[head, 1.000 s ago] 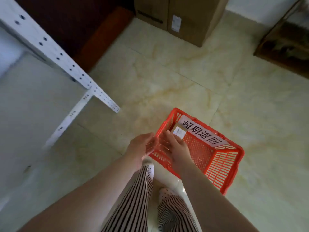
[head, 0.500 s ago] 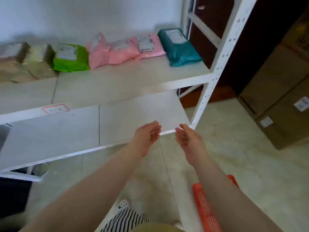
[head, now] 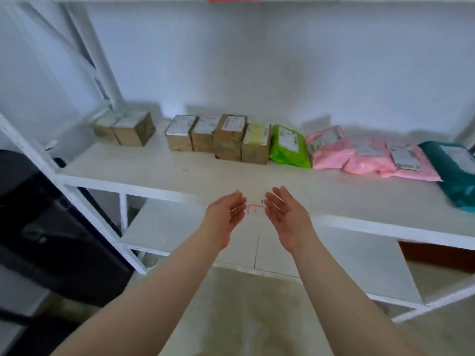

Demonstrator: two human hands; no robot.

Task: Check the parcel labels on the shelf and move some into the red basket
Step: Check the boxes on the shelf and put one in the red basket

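Note:
My left hand [head: 226, 214] and my right hand [head: 285, 217] are held out side by side, palms facing each other, fingers apart and holding nothing, just in front of the white shelf [head: 180, 178]. Along the shelf's back stands a row of labelled parcels: two cardboard boxes [head: 126, 128] at the left, several cardboard boxes [head: 218, 137] in the middle, a green bag [head: 289, 147], pink bags [head: 359, 155] and a teal bag [head: 457, 170] at the right. The red basket is out of sight.
A lower shelf board [head: 167, 227] sits under the parcel shelf. A dark cabinet [head: 38, 227] stands at the left beside the slanted white shelf post [head: 30, 155]. A small red-framed tag [head: 255, 209] is on the shelf's front edge. Pale tile floor [head: 244, 317] lies below.
A second ago both hands were at the red basket with a small box in it. The view has since swung up and left to the shelf, and the empty hands rose toward it.

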